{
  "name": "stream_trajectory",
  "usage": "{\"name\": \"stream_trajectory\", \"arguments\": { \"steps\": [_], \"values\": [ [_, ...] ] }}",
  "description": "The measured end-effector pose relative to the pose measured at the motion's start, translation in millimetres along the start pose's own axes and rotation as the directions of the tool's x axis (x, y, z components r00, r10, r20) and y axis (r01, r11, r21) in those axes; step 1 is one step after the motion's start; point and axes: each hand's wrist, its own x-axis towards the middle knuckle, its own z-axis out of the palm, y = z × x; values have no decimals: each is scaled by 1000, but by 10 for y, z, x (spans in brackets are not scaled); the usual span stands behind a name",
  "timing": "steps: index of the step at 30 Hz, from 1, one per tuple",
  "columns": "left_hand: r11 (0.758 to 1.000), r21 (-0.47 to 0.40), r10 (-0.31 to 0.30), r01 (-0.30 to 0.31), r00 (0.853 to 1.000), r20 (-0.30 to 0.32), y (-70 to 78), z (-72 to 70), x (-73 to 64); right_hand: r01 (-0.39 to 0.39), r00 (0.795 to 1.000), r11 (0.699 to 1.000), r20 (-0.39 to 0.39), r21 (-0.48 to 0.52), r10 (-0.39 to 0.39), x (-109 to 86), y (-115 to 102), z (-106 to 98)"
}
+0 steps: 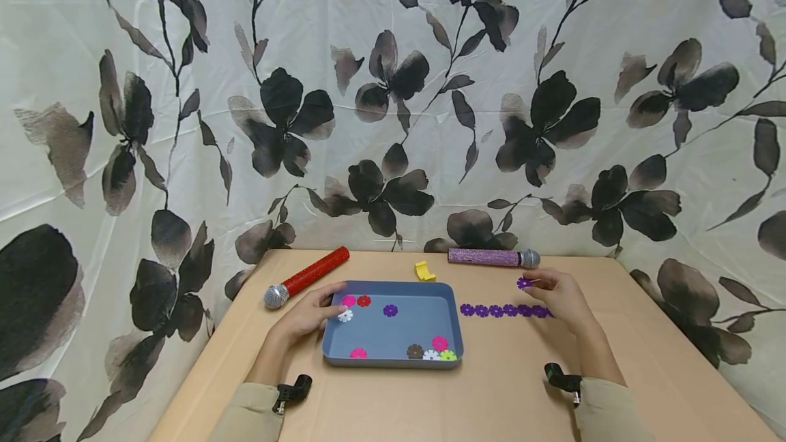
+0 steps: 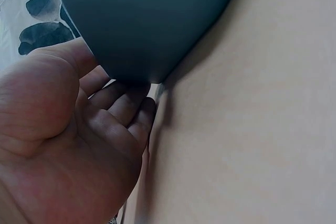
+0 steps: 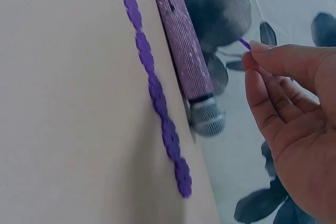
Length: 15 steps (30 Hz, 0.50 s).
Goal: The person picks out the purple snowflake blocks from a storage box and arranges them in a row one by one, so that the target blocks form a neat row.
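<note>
My left hand (image 1: 305,314) grips the left edge of a blue-grey tray (image 1: 393,333), thumb over the rim; in the left wrist view its fingers reach under the tray (image 2: 147,24). Inside the tray lie several flower-shaped discs: pink, red, white, brown, lime green and one purple disc (image 1: 390,310). My right hand (image 1: 561,299) pinches a purple flower-shaped disc (image 1: 523,283) between thumb and fingertips, seen edge-on in the right wrist view. Below that hand, a row of purple discs (image 1: 496,310) runs along the table to the right of the tray.
A red microphone (image 1: 313,274) lies slanted behind the left hand. A glittery purple microphone (image 1: 485,257) lies along the table's back edge, near the right hand. Between them sits a small yellow piece (image 1: 424,271). A floral cloth (image 1: 381,87) hangs behind the table.
</note>
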Motion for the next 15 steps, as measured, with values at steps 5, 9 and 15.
{"name": "stream_trajectory", "arguments": {
  "steps": [5,9,15],
  "values": [
    [1000,-14,7,-7,1000,7,10,-9,-9,-33,999,999,-26,-21,32,-48,88,-132],
    [1000,-23,5,-5,1000,9,4,-12,-11,-60,997,996,-48,-62,57,-88,116,-219],
    [998,-60,-2,3,1000,14,0,3,-3,-104,994,989,-56,-101,98,-145,116,-287]
  ]
}}
